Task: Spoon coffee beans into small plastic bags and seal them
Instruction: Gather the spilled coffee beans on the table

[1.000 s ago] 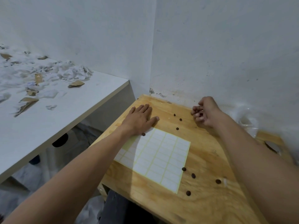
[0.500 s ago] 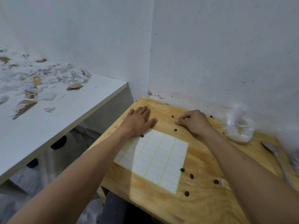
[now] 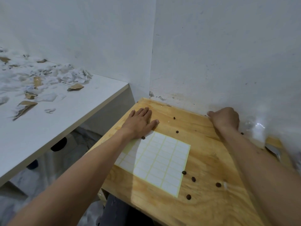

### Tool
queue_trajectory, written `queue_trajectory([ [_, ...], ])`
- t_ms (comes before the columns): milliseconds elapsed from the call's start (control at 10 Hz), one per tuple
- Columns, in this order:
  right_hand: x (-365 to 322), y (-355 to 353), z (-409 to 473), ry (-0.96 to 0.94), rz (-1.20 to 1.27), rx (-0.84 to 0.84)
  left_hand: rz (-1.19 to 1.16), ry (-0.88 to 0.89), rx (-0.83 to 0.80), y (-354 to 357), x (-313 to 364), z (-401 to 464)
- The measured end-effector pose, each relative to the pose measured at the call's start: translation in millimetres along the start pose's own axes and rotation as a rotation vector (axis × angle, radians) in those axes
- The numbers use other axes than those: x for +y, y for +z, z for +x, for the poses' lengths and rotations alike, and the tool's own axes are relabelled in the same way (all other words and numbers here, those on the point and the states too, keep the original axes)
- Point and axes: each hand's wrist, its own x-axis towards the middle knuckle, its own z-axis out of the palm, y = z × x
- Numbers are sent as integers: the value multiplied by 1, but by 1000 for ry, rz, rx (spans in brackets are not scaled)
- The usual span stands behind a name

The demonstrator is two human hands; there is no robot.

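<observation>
Coffee beans (image 3: 193, 179) lie scattered on the wooden table (image 3: 203, 201) around the label sheet (image 3: 156, 162), whose far corner the left hand (image 3: 140, 123) presses flat with straight fingers, while beyond it the right hand (image 3: 225, 119) is curled, its hold unclear.

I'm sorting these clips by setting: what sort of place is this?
Probably a makeshift packing corner, not a kitchen: a bare plywood table against white walls, a sheet of blank labels, loose coffee beans and paper scraps on a side shelf.
</observation>
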Motion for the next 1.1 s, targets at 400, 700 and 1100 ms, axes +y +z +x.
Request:
queue_trajectory([
  [400, 9, 17, 11, -42, -160, 94, -1, 0, -4, 0, -1, 0],
  [700, -33, 19, -12, 450, 918, -467, 0, 7, 16, 5, -4, 3],
  [1100, -53, 54, -57, -287, 41, -349, -9, -6, 29, 6, -3, 5],
])
